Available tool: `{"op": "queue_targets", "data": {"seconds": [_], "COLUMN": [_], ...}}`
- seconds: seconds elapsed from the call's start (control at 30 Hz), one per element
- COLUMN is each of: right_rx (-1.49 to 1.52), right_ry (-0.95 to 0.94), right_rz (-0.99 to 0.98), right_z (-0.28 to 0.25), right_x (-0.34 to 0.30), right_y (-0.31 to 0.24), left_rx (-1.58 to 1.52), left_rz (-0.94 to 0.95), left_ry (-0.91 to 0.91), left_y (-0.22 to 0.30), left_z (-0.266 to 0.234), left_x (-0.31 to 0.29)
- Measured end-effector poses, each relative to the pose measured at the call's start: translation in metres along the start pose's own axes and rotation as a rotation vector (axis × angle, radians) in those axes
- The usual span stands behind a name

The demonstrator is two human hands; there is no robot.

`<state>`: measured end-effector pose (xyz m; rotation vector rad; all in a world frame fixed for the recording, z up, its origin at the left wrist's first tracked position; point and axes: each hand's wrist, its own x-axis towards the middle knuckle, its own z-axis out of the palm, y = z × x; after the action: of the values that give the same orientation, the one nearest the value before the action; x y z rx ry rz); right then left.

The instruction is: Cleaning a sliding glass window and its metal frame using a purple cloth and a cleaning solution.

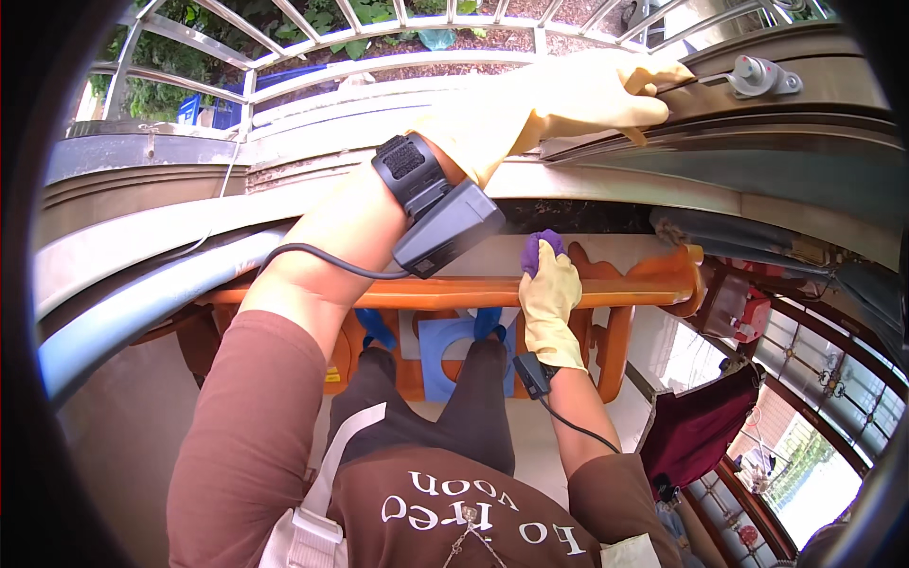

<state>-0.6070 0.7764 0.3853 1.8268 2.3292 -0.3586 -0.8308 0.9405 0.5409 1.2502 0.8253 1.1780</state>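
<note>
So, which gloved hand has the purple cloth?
The right hand, lower in the picture, holds the purple cloth; the left hand, up near the grey fitting, shows none.

The scene is viewed from the head by 1 fisheye camera, faced steeply downward; the torso (454, 516), left hand (592, 95) and right hand (551, 289) are seen from near, the railing (541, 40) farther off.

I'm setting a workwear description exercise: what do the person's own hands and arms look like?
The left hand and right hand wear pale yellow gloves. The sleeves are brown and short. On the left are a black strap, dark box and black cable; on the right, a smaller black box and another cable.
</note>
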Motion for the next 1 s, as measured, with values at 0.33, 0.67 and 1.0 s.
{"op": "queue_targets", "data": {"seconds": [0.33,0.67,1.0], "right_rx": [0.078,0.163,0.009], "right_ry": [0.078,0.141,0.089], "right_rz": [-0.070,-0.158,-0.097], "right_z": [0.008,0.013,0.009], "right_x": [-0.003,0.000,-0.001], "right_y": [-0.009,-0.012,-0.003], "left_rx": [0.514,1.086,1.021], "left_rz": [-0.177,-0.366,-0.519], "left_ry": [0.551,0.331,0.484], "left_y": [-0.225,-0.342,-0.251], "left_z": [-0.108,-0.092,-0.163], "left_x": [-0.012,-0.020,-0.112]}}
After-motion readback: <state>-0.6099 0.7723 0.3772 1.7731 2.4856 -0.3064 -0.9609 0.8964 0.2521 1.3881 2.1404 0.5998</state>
